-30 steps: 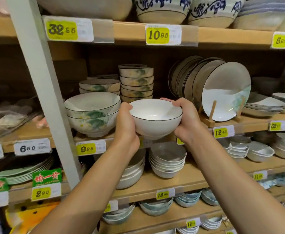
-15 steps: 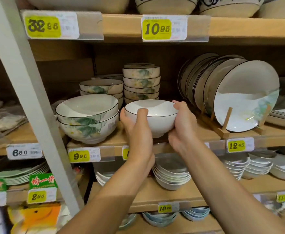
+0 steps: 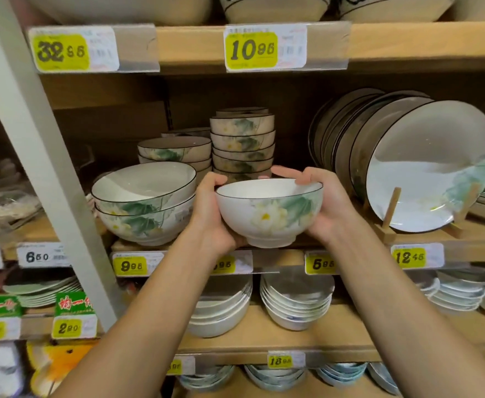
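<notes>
Both hands hold a white bowl (image 3: 267,214) with a flower painted on its side, upright, at the front edge of a wooden shelf (image 3: 465,242). The left hand (image 3: 209,214) cups its left side, the right hand (image 3: 326,208) its right. Two larger bowls (image 3: 143,202) sit stacked just left; plates (image 3: 425,173) stand upright on a rack at the right.

The bowl (image 3: 270,216) hides most fingers of the right hand (image 3: 329,214).
</notes>
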`<state>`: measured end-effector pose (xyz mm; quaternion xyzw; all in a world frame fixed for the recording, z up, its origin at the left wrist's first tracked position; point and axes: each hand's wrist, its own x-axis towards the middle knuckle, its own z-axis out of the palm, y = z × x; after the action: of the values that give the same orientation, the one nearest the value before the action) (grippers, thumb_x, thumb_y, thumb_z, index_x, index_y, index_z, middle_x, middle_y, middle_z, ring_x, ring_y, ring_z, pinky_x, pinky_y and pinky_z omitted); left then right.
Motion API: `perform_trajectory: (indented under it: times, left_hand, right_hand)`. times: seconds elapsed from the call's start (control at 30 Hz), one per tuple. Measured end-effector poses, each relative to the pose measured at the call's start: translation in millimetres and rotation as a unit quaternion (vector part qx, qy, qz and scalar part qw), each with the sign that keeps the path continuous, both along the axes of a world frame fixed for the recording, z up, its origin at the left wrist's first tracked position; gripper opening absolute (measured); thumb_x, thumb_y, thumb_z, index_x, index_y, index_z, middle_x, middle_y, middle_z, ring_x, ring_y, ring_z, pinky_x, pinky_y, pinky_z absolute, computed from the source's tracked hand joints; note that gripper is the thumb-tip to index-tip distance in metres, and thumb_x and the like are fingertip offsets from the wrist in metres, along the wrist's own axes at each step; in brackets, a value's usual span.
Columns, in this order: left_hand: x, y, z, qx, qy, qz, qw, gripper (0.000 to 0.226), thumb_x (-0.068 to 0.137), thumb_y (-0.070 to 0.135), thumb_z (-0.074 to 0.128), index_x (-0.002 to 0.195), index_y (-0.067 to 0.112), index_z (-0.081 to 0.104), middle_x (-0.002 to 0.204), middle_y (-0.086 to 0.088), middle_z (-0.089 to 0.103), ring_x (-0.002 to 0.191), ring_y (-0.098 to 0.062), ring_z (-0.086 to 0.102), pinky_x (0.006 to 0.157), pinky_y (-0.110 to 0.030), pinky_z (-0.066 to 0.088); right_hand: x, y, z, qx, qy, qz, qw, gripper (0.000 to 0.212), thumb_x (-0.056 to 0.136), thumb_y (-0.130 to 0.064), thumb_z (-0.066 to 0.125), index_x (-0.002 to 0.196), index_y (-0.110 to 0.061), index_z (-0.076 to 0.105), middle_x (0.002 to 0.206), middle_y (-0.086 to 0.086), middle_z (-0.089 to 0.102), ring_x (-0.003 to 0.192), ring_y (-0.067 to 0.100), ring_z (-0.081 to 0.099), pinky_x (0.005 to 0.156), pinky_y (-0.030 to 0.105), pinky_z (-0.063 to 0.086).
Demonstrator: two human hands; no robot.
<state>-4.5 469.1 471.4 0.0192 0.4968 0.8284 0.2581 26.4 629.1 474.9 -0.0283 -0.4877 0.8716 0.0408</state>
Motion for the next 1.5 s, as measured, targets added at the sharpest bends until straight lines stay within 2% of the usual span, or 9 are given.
perform_trajectory:
  times: [0.13,0.27,0.43,0.63,0.77,0.9,1.03,1.37,1.5]
  left_hand:
    - [11.6,5.2,-18.6,0.055,0.075,0.073,0.993,0.053,0.087,0.043,0.043,0.124,0.010,0.061,0.112,-0.012,0.071,0.108,-0.030,0.065,0.091,-0.046,0.053]
    - [25.5,3.4,-38.9,-0.017,0.255,0.132,0.958,0.054,0.080,0.037,0.056,0.131,0.019,0.053,0.120,0.002,0.067,0.113,-0.011,0.061,0.088,-0.027,0.050]
    - [23.9,0.5,-49.5,-0.077,0.334,0.141,0.929,0.053,0.074,0.023,0.066,0.125,0.027,0.051,0.115,0.008,0.067,0.106,-0.005,0.063,0.081,-0.018,0.054]
    - [20.9,-0.9,-55.6,-0.168,0.337,0.174,0.910,0.090,0.064,0.023,0.084,0.140,0.023,0.036,0.130,0.006,0.057,0.117,-0.004,0.056,0.098,-0.029,0.051]
    - [19.3,0.9,-58.8,-0.200,0.329,0.190,0.903,0.107,0.064,0.025,0.087,0.149,0.029,0.021,0.147,0.004,0.040,0.134,-0.013,0.041,0.111,-0.039,0.038]
    - [19.0,4.4,-58.5,-0.224,0.332,0.204,0.893,0.120,0.064,0.025,0.087,0.152,0.030,0.007,0.150,0.010,0.033,0.135,-0.008,0.034,0.112,-0.030,0.031]
    - [15.7,6.8,-57.3,-0.231,0.325,0.199,0.895,0.117,0.064,0.024,0.087,0.152,0.028,0.009,0.147,0.007,0.037,0.133,-0.011,0.038,0.113,-0.036,0.035]
    - [4.4,4.6,-48.0,-0.227,0.307,0.160,0.910,0.107,0.069,0.022,0.084,0.150,0.022,0.014,0.147,0.000,0.039,0.134,-0.017,0.040,0.112,-0.041,0.036]
    - [1.9,1.8,-44.2,-0.226,0.296,0.147,0.916,0.109,0.072,0.020,0.082,0.151,0.022,0.009,0.149,0.000,0.037,0.135,-0.016,0.038,0.113,-0.040,0.034]
  right_hand:
    - [-7.2,-2.6,-4.7,-0.018,-0.003,-0.106,0.994,0.048,0.079,-0.001,0.036,0.121,-0.004,0.060,0.118,0.027,0.062,0.107,0.044,0.061,0.087,0.054,0.054]
    - [-16.6,-11.1,-10.6,-0.017,0.003,-0.197,0.980,0.040,0.079,0.000,0.041,0.106,-0.013,0.067,0.105,0.018,0.069,0.093,0.035,0.067,0.082,0.048,0.058]
    - [-30.6,-23.0,-23.4,-0.016,0.005,-0.201,0.979,0.037,0.077,-0.002,0.043,0.103,-0.014,0.067,0.101,0.017,0.069,0.088,0.033,0.068,0.066,0.038,0.060]
    - [-39.0,-25.0,-29.9,-0.019,-0.003,-0.174,0.985,0.040,0.077,-0.002,0.042,0.111,-0.008,0.064,0.104,0.021,0.069,0.094,0.037,0.066,0.074,0.043,0.059]
    - [-39.9,-24.5,-29.5,0.017,-0.027,-0.167,0.985,0.031,0.078,-0.005,0.046,0.101,-0.005,0.066,0.095,0.019,0.071,0.088,0.034,0.068,0.076,0.043,0.060]
    - [-38.0,-21.4,-33.9,0.077,-0.033,-0.169,0.982,0.019,0.084,-0.013,0.052,0.094,-0.007,0.067,0.078,0.008,0.076,0.085,0.026,0.069,0.083,0.040,0.056]
    - [-37.6,-23.7,-35.5,0.114,-0.019,-0.171,0.979,0.021,0.088,-0.013,0.050,0.100,-0.007,0.066,0.086,0.010,0.075,0.089,0.025,0.069,0.084,0.040,0.056]
    - [-44.4,-27.9,-30.5,0.087,-0.026,-0.197,0.976,0.020,0.094,-0.014,0.048,0.087,-0.009,0.067,0.070,0.004,0.075,0.071,0.018,0.072,0.067,0.032,0.059]
    - [-47.5,-32.8,-27.8,0.072,-0.036,-0.225,0.971,0.020,0.098,-0.021,0.049,0.083,-0.013,0.061,0.064,0.002,0.073,0.070,0.018,0.071,0.074,0.035,0.059]
